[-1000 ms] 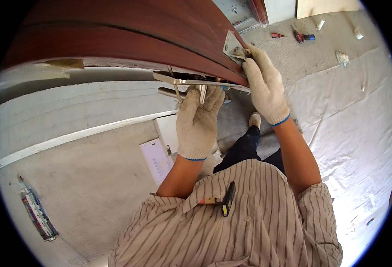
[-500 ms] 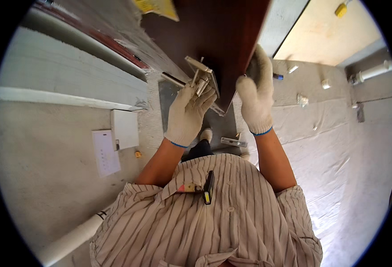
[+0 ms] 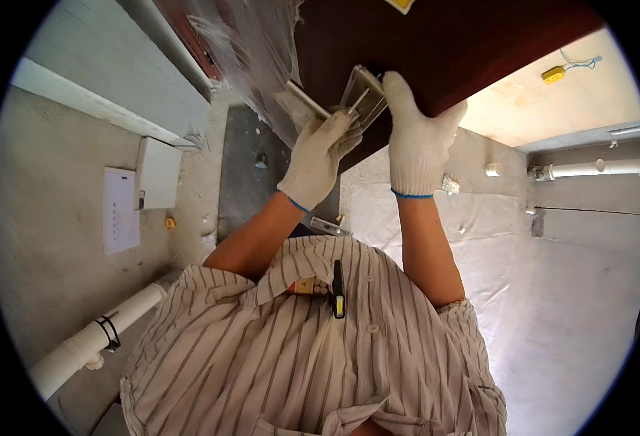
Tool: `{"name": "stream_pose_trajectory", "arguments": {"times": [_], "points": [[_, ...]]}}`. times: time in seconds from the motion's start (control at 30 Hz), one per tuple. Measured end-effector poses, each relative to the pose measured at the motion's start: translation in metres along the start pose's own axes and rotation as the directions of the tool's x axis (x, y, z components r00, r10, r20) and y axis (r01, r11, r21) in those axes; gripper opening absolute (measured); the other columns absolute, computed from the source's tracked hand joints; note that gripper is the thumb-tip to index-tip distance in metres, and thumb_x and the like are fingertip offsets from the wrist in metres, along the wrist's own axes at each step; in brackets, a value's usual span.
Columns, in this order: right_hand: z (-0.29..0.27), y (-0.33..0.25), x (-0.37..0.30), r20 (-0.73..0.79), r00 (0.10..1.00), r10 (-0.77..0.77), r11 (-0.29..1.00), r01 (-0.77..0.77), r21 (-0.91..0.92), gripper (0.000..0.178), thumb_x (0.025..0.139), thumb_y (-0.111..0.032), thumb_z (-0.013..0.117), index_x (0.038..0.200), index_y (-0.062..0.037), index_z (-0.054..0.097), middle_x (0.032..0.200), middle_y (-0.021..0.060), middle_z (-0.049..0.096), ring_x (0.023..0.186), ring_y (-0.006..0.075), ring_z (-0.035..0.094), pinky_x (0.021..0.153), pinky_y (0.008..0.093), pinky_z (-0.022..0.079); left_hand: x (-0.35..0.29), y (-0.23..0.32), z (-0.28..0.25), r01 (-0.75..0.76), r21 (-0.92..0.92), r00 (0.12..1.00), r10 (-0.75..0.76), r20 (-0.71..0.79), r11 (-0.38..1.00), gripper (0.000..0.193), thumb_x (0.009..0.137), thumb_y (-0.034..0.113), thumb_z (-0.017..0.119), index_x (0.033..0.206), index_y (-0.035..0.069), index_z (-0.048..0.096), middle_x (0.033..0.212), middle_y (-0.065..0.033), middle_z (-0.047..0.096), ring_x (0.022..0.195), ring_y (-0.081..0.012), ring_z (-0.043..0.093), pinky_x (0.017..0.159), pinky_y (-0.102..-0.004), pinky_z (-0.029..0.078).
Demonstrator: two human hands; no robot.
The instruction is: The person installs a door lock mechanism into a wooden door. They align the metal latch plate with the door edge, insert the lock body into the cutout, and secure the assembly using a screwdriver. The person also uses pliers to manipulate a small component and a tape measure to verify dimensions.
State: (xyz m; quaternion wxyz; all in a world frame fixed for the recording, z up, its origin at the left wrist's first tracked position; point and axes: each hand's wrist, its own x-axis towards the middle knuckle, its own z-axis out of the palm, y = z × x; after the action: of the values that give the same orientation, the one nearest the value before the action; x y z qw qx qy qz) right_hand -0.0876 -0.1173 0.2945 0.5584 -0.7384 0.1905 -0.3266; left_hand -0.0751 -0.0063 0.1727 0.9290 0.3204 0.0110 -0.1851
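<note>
At the far left a white pipe (image 3: 65, 361) was ringed by a black bracket (image 3: 107, 332), which probably kept it from shifting. A pale panel (image 3: 121, 211) and a white box (image 3: 158, 174) sat side by side; whether they were fixed there or merely propped could not be told. Clear film (image 3: 251, 43) hung loosely at the near side of the dark red-brown door (image 3: 480, 43), perhaps wrapping meant to guard its finish.

The left hand (image 3: 314, 160), in a knitted glove, was closed around part of the silvery handle set (image 3: 368, 94), which stood tilted close to the door's face; the grip presumably bore its weight and kept it from dropping. Some fingertips were hidden. A black-and-yellow pocket light (image 3: 338, 291) stood upright at the shirt (image 3: 276, 356) pocket, likely clipped there for easy reach. The right hand (image 3: 416, 145), apart from the left, was spread against the door, thumb up beside the handle set and knuckles near the lower edge, seemingly as a steadying counter-hold; how tightly its fingers curled could not be told.

As for writing, the pale panel bore a short line of small marks, too faint to read. A yellow sticker (image 3: 401, 6) on the door was cut off by the frame, and no lettering on it was legible.
</note>
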Motion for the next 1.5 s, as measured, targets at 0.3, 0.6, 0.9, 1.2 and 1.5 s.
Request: {"name": "stream_pose_trajectory", "arguments": {"times": [0.3, 0.6, 0.9, 1.2, 1.5], "points": [[0.002, 0.006, -0.003, 0.008, 1.000, 0.026, 0.998, -0.026, 0.052, 0.090, 0.076, -0.029, 0.088, 0.146, 0.0056, 0.043, 0.134, 0.0234, 0.061, 0.123, 0.0299, 0.060, 0.106, 0.0408, 0.049, -0.002, -0.003, 0.011, -0.027, 0.067, 0.996, 0.033, -0.088, 0.997, 0.031, 0.103, 0.021, 0.065, 0.126, 0.005, 0.052, 0.121, -0.0086, 0.063, 0.111, -0.0197, 0.064, 0.103, -0.0384, 0.052], [0.002, 0.024, 0.003, 0.023, 0.999, -0.022, 0.994, 0.019, 0.107, 0.089, 0.077, -0.034, 0.087, 0.145, 0.0045, 0.045, 0.135, 0.0219, 0.061, 0.124, 0.0294, 0.058, 0.109, 0.0402, 0.045, 0.000, -0.009, 0.005, -0.060, 0.107, 0.996, 0.067, -0.062, 0.992, 0.035, 0.103, 0.024, 0.066, 0.128, 0.003, 0.053, 0.120, -0.0077, 0.062, 0.112, -0.0185, 0.062, 0.102, -0.0367, 0.051], [0.002, 0.026, 0.004, 0.032, 0.999, -0.041, 0.994, 0.037, 0.104, 0.077, 0.081, -0.013, 0.086, 0.144, 0.0049, 0.046, 0.130, 0.0147, 0.063, 0.115, 0.0232, 0.062, 0.105, 0.0347, 0.049, 0.001, -0.015, 0.004, -0.116, 0.064, 0.991, 0.120, -0.062, 0.991, 0.034, 0.102, 0.022, 0.069, 0.127, 0.004, 0.054, 0.118, -0.0068, 0.062, 0.110, -0.0178, 0.063, 0.101, -0.0359, 0.053], [0.003, 0.024, -0.001, 0.043, 0.998, -0.054, 0.967, 0.042, 0.251, 0.065, 0.085, -0.009, 0.080, 0.141, 0.0039, 0.050, 0.128, 0.0137, 0.063, 0.117, 0.0231, 0.060, 0.106, 0.0348, 0.047, 0.002, -0.020, 0.005, -0.138, 0.092, 0.986, 0.146, -0.084, 0.986, 0.035, 0.102, 0.023, 0.068, 0.128, 0.005, 0.054, 0.120, -0.0073, 0.063, 0.110, -0.0173, 0.062, 0.102, -0.0369, 0.052], [-0.008, 0.032, 0.000, 0.134, 0.970, -0.204, 0.974, 0.215, -0.066, 0.025, 0.094, -0.009, 0.069, 0.117, -0.0011, 0.074, 0.135, 0.0167, 0.055, 0.119, 0.0284, 0.059, 0.106, 0.0374, 0.047, 0.002, -0.018, 0.010, -0.137, 0.120, 0.984, 0.149, -0.093, 0.983, 0.039, 0.102, 0.026, 0.068, 0.131, 0.004, 0.052, 0.121, -0.0091, 0.062, 0.114, -0.0196, 0.061, 0.104, -0.0381, 0.051]]}}
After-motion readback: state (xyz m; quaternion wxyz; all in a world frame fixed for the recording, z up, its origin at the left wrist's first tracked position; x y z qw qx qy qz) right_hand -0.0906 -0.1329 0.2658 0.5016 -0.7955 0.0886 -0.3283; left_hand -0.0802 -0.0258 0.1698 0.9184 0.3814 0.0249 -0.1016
